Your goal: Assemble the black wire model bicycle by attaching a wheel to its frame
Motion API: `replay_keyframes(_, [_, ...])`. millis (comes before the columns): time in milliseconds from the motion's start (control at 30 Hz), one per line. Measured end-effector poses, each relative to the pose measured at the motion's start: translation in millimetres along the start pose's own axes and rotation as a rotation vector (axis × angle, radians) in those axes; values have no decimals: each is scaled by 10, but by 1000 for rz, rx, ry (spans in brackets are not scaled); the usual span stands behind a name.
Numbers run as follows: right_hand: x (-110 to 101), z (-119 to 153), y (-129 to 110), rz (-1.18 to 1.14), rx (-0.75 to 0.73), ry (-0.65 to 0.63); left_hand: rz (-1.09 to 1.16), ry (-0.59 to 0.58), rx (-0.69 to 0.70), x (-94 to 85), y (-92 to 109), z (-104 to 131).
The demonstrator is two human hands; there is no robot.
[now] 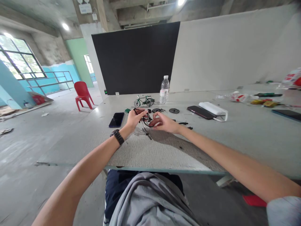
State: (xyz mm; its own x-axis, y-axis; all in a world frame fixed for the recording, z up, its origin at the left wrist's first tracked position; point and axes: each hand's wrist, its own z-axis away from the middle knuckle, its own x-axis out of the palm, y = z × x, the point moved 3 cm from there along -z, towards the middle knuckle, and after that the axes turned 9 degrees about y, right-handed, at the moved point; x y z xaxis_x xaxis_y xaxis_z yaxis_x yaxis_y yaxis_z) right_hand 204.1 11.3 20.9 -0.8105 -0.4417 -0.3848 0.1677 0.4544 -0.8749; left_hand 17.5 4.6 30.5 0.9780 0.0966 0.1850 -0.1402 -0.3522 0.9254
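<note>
Just in front of the green model bicycle (148, 102), the left hand's (134, 118) grip pinches a dark bicycle part (147, 119) while the right hand (165, 123), its hold unclear, meets its curved edge, where uneven finger pressure could bend it.

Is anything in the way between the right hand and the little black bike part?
Nothing visible is. The right hand has its fingertips right at the edge of the black bike part, which the left hand holds. A loose black piece lies on the nearer side, not between them.
</note>
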Motion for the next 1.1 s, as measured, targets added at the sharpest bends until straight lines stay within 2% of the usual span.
replay_keyframes(233, [-25, -1, -98, 165, -152, 87, 40, 13, -51, -7, 44, 16])
replay_keyframes(633, [-15, 10, -150, 346, -235, 274, 86, 20, -89, -4, 64, 43])
replay_keyframes(867, [10, 17, -158, 334, -244, 238, 101, -68, -98, 19, 56, 58])
replay_keyframes(1100, [53, 17, -124, 300, -219, 136, 138, -86, -90, 23, 51, 55])
